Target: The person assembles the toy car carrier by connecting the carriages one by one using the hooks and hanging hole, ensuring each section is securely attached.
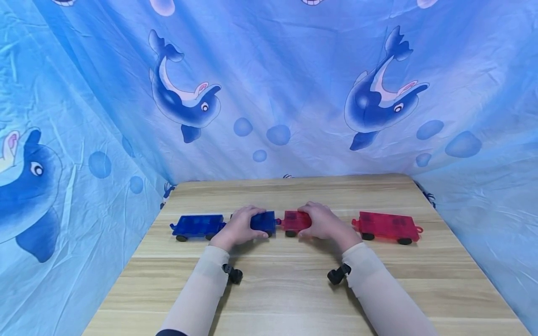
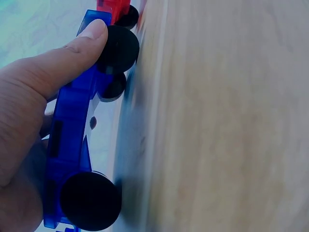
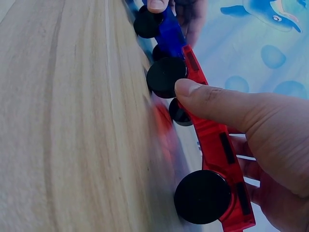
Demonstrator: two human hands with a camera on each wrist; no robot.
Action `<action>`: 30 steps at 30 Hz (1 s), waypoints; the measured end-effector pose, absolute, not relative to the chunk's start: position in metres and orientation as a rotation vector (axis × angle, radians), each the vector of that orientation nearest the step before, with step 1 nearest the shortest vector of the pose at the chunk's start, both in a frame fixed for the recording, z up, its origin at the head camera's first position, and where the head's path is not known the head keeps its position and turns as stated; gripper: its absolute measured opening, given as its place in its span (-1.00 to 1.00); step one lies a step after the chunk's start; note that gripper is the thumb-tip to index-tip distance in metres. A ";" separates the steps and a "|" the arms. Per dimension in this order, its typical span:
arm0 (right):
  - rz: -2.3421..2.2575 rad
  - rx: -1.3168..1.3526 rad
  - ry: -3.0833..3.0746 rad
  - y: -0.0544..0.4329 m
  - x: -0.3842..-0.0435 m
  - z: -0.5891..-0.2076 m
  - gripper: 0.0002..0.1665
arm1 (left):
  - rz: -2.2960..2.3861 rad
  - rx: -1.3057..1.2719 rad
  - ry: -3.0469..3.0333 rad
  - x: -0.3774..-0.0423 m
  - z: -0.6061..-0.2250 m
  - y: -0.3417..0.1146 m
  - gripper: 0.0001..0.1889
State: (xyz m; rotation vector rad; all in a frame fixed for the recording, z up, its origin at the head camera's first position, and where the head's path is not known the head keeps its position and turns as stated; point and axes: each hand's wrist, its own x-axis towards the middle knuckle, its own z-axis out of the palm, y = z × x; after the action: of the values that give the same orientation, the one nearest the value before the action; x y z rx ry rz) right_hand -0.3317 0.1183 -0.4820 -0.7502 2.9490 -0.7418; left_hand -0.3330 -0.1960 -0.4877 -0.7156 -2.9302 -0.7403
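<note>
Blue cloth [image 1: 273,60] hangs creased behind a wooden table [image 1: 286,303] and along both its sides, seen over my remote feed. Two printed dolphins [image 1: 170,107], tails up and snouts to the right, mark the rear stretch; I count three bubbles [image 1: 278,135] between them and three more to the lower right of the right-hand one. A third dolphin [image 1: 25,200] is cut off at my left edge. The table's pale grain runs left to right.

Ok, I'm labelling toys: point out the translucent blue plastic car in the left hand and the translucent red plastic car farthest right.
Translucent blue plastic car [image 2: 71,124]: left wrist view, middle of its side.
Translucent red plastic car [image 1: 387,226]: head view, middle of its top.
</note>
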 end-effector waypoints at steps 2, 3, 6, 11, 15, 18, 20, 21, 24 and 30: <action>-0.745 -0.746 2.950 0.118 -0.332 -0.482 0.05 | -0.747 -0.700 -2.940 -0.333 -0.488 -0.196 -0.10; -0.748 -0.745 2.950 0.118 -0.332 -0.482 0.05 | -0.751 -0.691 -2.945 -0.333 -0.488 -0.197 -0.09; -0.744 -0.747 2.952 0.117 -0.332 -0.483 0.06 | -0.744 -0.673 -2.958 -0.333 -0.488 -0.198 -0.09; -0.765 -0.725 2.948 0.116 -0.332 -0.484 0.08 | -0.754 -0.662 -2.968 -0.332 -0.487 -0.200 -0.09; -0.799 -0.712 2.945 0.117 -0.333 -0.484 0.10 | -0.768 -0.663 -2.971 -0.332 -0.485 -0.201 -0.09; -0.817 -0.712 2.942 0.118 -0.333 -0.485 0.10 | -0.757 -0.660 -2.980 -0.333 -0.485 -0.202 -0.09; -0.819 -0.710 2.945 0.118 -0.334 -0.485 0.09 | -0.752 -0.655 -2.986 -0.334 -0.486 -0.203 -0.09; -0.817 -0.709 2.948 0.119 -0.334 -0.485 0.08 | -0.752 -0.651 -2.989 -0.334 -0.486 -0.204 -0.09; -0.795 -0.704 2.961 0.120 -0.335 -0.486 0.06 | -0.762 -0.637 -2.991 -0.335 -0.486 -0.205 -0.10; -0.779 -0.704 2.969 0.122 -0.337 -0.486 0.05 | -0.768 -0.618 -2.988 -0.334 -0.484 -0.208 -0.12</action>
State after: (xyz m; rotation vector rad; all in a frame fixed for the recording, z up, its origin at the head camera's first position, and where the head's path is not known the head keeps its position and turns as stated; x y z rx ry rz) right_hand -0.3366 0.1222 -0.4858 -0.7041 2.9688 -0.7785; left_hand -0.3339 -0.2079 -0.4843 -0.6177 -2.9885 -0.7676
